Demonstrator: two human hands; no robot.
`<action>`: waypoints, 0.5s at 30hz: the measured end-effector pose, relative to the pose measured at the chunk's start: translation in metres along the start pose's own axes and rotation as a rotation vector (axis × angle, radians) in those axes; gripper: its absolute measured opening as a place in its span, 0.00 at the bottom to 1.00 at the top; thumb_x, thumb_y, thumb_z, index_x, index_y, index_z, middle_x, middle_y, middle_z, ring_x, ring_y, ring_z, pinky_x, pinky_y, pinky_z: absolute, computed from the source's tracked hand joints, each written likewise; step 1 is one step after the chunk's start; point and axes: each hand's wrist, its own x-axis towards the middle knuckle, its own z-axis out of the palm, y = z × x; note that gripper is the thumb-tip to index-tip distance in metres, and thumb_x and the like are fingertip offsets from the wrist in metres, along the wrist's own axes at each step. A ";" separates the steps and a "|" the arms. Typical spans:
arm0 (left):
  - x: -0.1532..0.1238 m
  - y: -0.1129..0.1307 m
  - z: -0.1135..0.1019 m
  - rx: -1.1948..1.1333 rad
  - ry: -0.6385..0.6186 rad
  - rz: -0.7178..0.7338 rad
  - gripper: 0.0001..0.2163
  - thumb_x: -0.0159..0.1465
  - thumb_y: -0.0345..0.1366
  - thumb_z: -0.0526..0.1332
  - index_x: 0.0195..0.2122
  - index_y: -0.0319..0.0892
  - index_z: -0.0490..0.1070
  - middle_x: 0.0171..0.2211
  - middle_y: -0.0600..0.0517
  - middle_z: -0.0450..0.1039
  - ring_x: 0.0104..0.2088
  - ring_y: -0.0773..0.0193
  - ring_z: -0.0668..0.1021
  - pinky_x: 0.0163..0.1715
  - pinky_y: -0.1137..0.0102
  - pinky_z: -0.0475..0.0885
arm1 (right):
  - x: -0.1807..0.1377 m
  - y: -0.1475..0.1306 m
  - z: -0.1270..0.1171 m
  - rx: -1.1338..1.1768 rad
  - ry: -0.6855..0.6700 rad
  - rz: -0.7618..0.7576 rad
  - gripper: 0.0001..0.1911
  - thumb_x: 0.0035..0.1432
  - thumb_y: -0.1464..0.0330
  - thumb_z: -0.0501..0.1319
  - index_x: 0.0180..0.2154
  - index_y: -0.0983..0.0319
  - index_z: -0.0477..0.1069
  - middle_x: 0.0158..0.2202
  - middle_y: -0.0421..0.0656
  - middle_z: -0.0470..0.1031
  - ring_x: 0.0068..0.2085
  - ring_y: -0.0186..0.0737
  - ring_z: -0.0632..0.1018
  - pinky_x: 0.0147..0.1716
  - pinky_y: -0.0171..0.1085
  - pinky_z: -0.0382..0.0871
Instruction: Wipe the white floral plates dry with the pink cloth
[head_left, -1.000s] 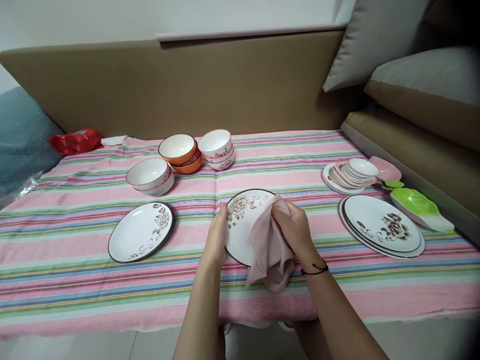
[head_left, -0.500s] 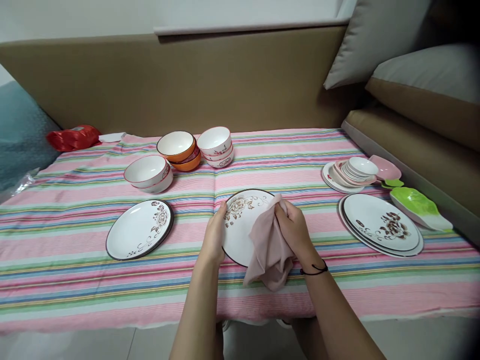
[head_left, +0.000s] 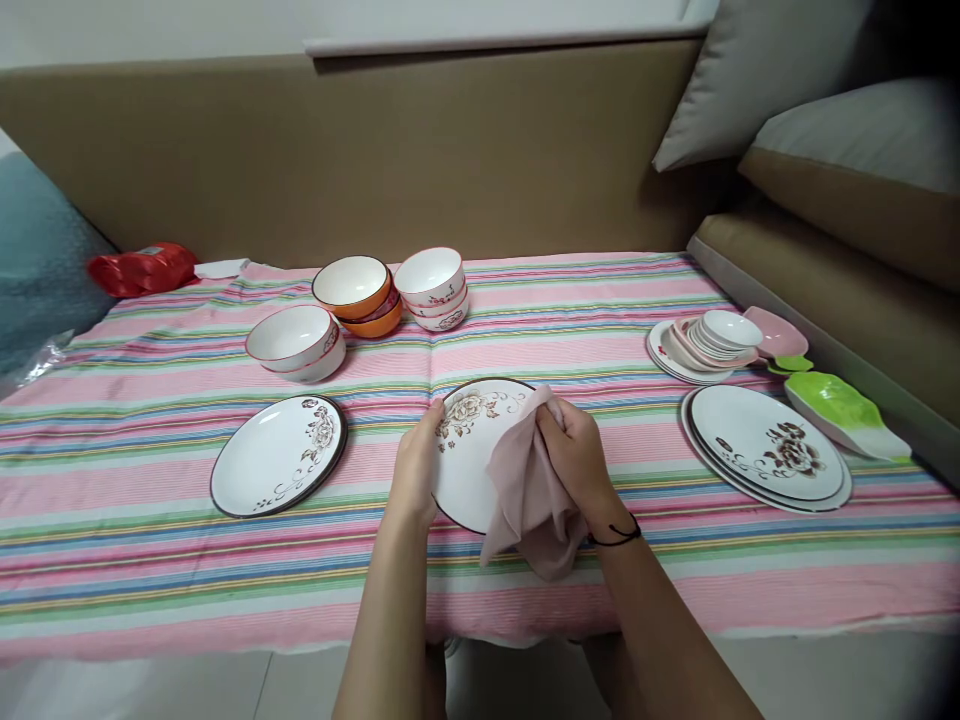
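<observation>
A white plate with a brown flower print and dark rim (head_left: 466, 455) is held tilted just above the striped tablecloth (head_left: 525, 340) at the near middle. My left hand (head_left: 415, 470) grips its left edge. My right hand (head_left: 574, 460) is closed on a pale pink cloth (head_left: 525, 495) pressed against the plate's right side; the cloth hangs down over the plate's lower edge and hides that part of it.
A matching plate (head_left: 279, 455) lies to the left. Stacked bowls, white (head_left: 294, 342), orange (head_left: 356, 292) and white (head_left: 433, 285), stand behind. At the right are stacked flower plates (head_left: 765, 448), small saucers (head_left: 709, 340), a pink dish (head_left: 780, 335) and a green leaf dish (head_left: 844, 410). Sofa cushions stand beyond.
Both hands, the plate and the cloth have shifted slightly left. My right hand with the cloth has moved a little across the plate's face.
</observation>
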 end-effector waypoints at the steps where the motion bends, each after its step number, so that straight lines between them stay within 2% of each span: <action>1: 0.001 0.003 0.000 -0.010 0.027 0.024 0.23 0.54 0.50 0.65 0.44 0.37 0.75 0.36 0.44 0.80 0.35 0.54 0.81 0.35 0.66 0.75 | -0.001 -0.001 0.001 0.040 0.009 0.001 0.21 0.59 0.57 0.54 0.21 0.59 0.52 0.19 0.34 0.53 0.24 0.31 0.57 0.23 0.33 0.51; 4: 0.001 0.013 0.000 -0.128 0.090 0.095 0.19 0.55 0.49 0.63 0.38 0.37 0.75 0.34 0.47 0.79 0.33 0.57 0.80 0.34 0.67 0.74 | -0.008 -0.003 0.005 0.200 0.047 0.079 0.15 0.58 0.57 0.56 0.25 0.60 0.62 0.23 0.35 0.63 0.27 0.33 0.65 0.27 0.33 0.59; 7: -0.001 0.016 0.002 -0.206 0.076 0.162 0.18 0.58 0.50 0.59 0.38 0.39 0.74 0.34 0.49 0.79 0.33 0.59 0.80 0.34 0.68 0.73 | -0.014 -0.006 0.011 0.406 0.136 0.223 0.15 0.56 0.55 0.58 0.33 0.61 0.68 0.30 0.39 0.71 0.33 0.37 0.72 0.33 0.35 0.67; 9: -0.002 0.012 0.008 -0.172 0.012 0.151 0.21 0.58 0.52 0.58 0.43 0.40 0.73 0.35 0.49 0.79 0.35 0.58 0.80 0.34 0.68 0.73 | -0.015 -0.007 0.014 0.538 0.183 0.300 0.17 0.55 0.54 0.59 0.38 0.60 0.68 0.36 0.42 0.75 0.37 0.40 0.75 0.37 0.38 0.70; 12: -0.003 0.001 0.020 -0.147 -0.060 0.121 0.25 0.58 0.55 0.57 0.49 0.42 0.71 0.42 0.47 0.78 0.40 0.55 0.80 0.36 0.66 0.74 | -0.014 -0.006 0.019 0.635 0.174 0.325 0.20 0.52 0.56 0.62 0.44 0.59 0.66 0.42 0.44 0.75 0.40 0.41 0.77 0.39 0.40 0.72; 15: -0.003 -0.005 0.028 -0.112 0.006 0.198 0.22 0.56 0.50 0.63 0.48 0.43 0.71 0.46 0.48 0.77 0.44 0.55 0.78 0.40 0.67 0.74 | -0.011 0.001 0.021 0.577 0.136 0.284 0.23 0.48 0.59 0.66 0.44 0.59 0.65 0.42 0.44 0.75 0.40 0.40 0.76 0.39 0.39 0.72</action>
